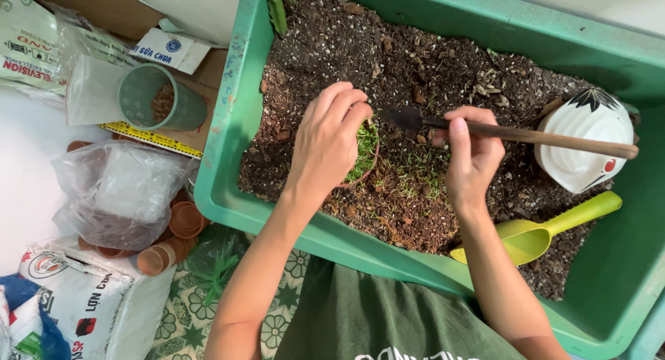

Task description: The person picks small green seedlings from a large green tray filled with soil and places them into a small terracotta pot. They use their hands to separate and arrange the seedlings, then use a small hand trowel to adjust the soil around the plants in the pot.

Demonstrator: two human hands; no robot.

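Left hand (331, 140): curled over the small terracotta pot (366, 152), fingers closed on its near rim; it is the nearer hand to the pot and steadies it.
Right hand (472, 156): fingers pinched shut around the wooden-handled tool (516, 133), gripped close to the working end.
Tool axis: runs left to right, almost level; the dark tip (404, 117) points left at the pot and lies just beside its far rim, the handle end passing over the white pot (585, 149).
Pot position: seated in the soil (415, 62) near the middle of the green tub (228, 145), between the two hands, holding fine green sprouts; whether it stands upright or tilts cannot be told, as the left hand covers most of it.
Near right: yellow-green scoop (537, 234) lying on the soil by the tub's near wall, apart from both hands.
Obstruction: none between tool tip and pot.
Outside tub, left: stacked small terracotta pots (176, 232), clear plastic bags (118, 187), printed sacks (76, 301) on the floor.
Far left: green mesh cup (161, 97) lying on its side, well apart.
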